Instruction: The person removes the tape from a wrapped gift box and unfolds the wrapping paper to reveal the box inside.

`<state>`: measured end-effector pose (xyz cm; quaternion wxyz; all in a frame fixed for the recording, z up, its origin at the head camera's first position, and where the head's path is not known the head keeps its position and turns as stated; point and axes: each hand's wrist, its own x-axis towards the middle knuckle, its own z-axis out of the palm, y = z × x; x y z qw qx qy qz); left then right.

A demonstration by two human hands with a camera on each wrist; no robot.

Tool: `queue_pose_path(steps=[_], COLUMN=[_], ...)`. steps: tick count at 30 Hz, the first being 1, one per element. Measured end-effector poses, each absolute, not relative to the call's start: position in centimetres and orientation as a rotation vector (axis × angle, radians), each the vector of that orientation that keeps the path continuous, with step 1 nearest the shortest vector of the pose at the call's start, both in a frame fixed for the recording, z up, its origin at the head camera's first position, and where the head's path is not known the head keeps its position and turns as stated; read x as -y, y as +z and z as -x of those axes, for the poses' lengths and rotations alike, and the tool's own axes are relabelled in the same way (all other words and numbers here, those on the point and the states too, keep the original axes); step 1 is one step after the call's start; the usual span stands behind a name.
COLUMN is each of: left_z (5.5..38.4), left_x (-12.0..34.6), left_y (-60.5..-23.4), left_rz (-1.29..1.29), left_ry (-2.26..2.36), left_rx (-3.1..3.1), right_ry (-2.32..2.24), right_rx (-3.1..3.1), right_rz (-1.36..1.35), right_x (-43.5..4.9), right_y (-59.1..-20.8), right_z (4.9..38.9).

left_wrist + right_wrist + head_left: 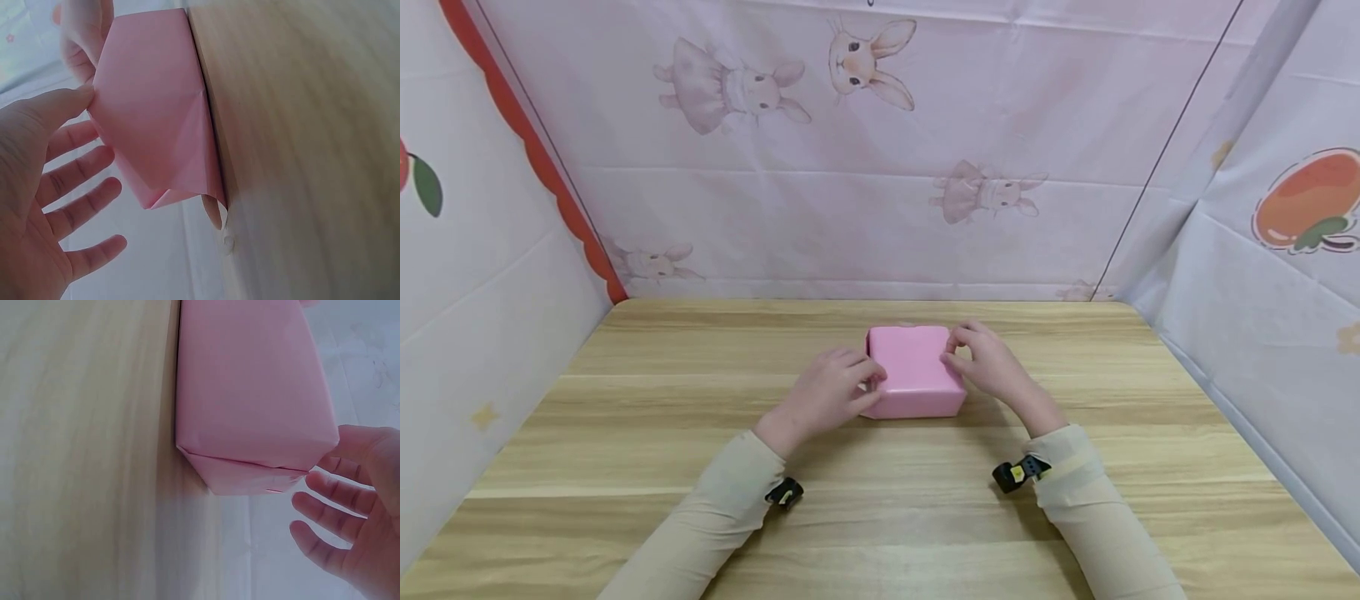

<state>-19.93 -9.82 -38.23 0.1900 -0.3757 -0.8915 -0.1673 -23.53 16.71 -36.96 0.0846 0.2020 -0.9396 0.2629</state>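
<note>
A box in pink wrapping paper (917,358) lies on the wooden table between both hands. My left hand (831,387) is at its left front corner; in the left wrist view the thumb touches the paper's upper edge and the other fingers are spread. At that end the paper stands loose at the bottom, and a bit of brown (212,212) shows beneath it. My right hand (988,358) is at the upper right edge, thumb and index fingertips touching the paper. The right end of the box (250,475) is folded over, with a crease running across it.
The wooden table (880,517) reaches back to a rabbit-print cloth wall (865,225). Cloth also hangs along the left and right sides. Each sleeved wrist carries a small black camera (1011,475). A small clear curl (229,240) lies beside the loose paper end.
</note>
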Motion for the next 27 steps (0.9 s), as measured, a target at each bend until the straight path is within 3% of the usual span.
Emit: queue_pose_path(steps=[27], left_z=[19.7], left_x=[9.8], left_y=[-38.1], left_rz=[0.981], left_ry=[-0.415], left_rx=[2.613], right_ry=[0.753], right_rx=[2.815], right_rz=[-0.513], right_x=[-17.8], right_y=[-37.2], right_z=[24.0])
